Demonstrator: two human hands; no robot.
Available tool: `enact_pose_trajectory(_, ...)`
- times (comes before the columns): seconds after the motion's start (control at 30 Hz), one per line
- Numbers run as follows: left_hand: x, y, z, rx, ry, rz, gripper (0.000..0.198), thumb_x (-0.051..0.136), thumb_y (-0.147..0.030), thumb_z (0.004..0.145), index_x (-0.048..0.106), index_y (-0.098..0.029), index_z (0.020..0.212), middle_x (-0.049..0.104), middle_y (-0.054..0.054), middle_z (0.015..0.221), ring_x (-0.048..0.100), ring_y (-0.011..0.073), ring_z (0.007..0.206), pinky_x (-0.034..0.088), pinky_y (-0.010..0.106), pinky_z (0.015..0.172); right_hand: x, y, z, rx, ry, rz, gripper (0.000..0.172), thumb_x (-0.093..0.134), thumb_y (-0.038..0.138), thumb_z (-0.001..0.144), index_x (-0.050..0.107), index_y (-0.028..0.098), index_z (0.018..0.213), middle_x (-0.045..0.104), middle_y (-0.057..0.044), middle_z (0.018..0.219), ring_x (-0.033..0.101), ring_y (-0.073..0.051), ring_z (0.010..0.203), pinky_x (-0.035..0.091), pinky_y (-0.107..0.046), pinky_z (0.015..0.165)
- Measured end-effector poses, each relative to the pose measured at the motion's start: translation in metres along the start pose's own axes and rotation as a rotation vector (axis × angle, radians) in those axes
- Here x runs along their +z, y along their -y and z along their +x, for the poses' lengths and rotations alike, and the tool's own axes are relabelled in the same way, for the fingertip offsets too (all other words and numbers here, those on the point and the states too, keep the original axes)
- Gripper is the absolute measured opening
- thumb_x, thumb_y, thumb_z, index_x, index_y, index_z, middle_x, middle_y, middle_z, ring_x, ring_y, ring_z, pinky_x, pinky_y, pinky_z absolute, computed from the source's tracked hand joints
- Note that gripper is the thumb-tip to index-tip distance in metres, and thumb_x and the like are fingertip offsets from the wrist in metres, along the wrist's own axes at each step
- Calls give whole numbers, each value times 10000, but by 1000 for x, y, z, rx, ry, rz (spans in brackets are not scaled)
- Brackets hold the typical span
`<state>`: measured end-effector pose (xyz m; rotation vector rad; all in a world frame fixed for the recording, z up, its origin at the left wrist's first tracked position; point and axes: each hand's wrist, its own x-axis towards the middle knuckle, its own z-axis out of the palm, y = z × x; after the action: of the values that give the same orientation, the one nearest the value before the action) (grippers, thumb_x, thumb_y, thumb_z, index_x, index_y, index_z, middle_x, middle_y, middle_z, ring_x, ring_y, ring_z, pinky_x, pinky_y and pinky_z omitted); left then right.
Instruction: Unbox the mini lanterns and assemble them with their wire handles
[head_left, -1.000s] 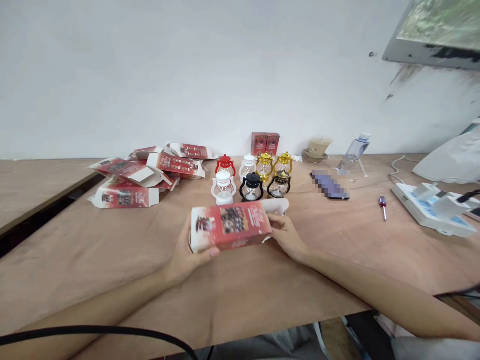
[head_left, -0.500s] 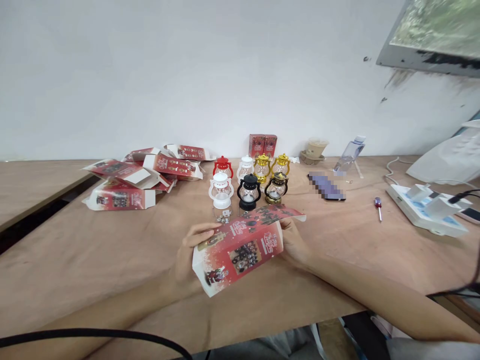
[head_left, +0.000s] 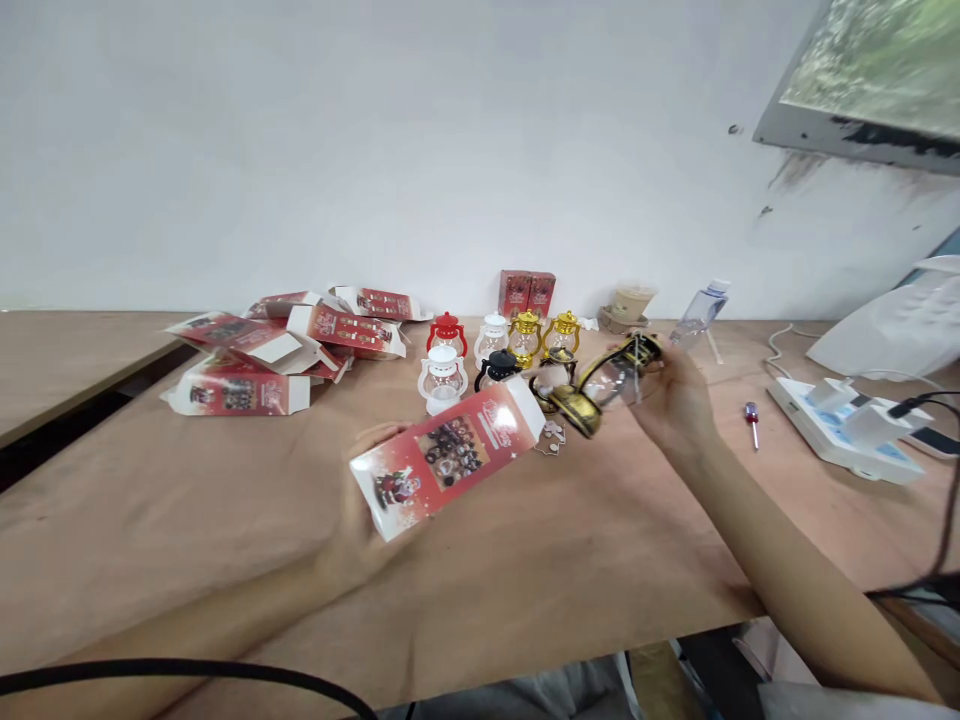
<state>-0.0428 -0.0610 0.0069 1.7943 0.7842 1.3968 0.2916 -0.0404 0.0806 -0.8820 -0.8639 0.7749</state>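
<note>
My left hand (head_left: 360, 520) is closed around a red printed Christmas box (head_left: 480, 450), tilted over the table, with a white flap standing up at its right end. My right hand (head_left: 681, 400) grips a black-and-gold lantern (head_left: 581, 405) by its upper part. The lantern lies tilted, its base pointing toward the box and a little apart from it. Behind them stand several small lanterns: a white lantern (head_left: 442, 385), a black lantern (head_left: 496, 367) partly hidden by the box, a red lantern (head_left: 446, 325) and gold ones.
At the left lies a pile of opened red boxes (head_left: 240, 388). Two closed red boxes (head_left: 527, 292) stand by the wall. A cup (head_left: 632, 302), a clear bottle (head_left: 699, 312), a screwdriver (head_left: 752, 422) and a white power strip (head_left: 847, 430) are at the right.
My right hand has left the box and moved right and up, now holding a black-and-gold lantern. My left hand keeps the box, which has shifted left and up.
</note>
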Motion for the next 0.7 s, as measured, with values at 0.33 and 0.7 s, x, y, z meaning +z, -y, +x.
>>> enact_pose_trajectory(0.33,15,-3,-2,446,-16,-8,567,801,-339,597,531,-276,1091,625,83,1035,620,236,930,540,361,749,-28,-25,37,-254,-199,-352,191,737,303,601,652,165,701,681,-20,740,620,-136,680,496,-271,628)
enact_pose_trajectory(0.7,3,7,-15,718,-71,416,405,707,-201,690,582,-339,1050,573,36,1122,573,203,914,462,340,742,-29,-54,31,-368,-154,-596,321,620,436,747,594,165,918,649,-74,944,613,-186,909,472,-385,858)
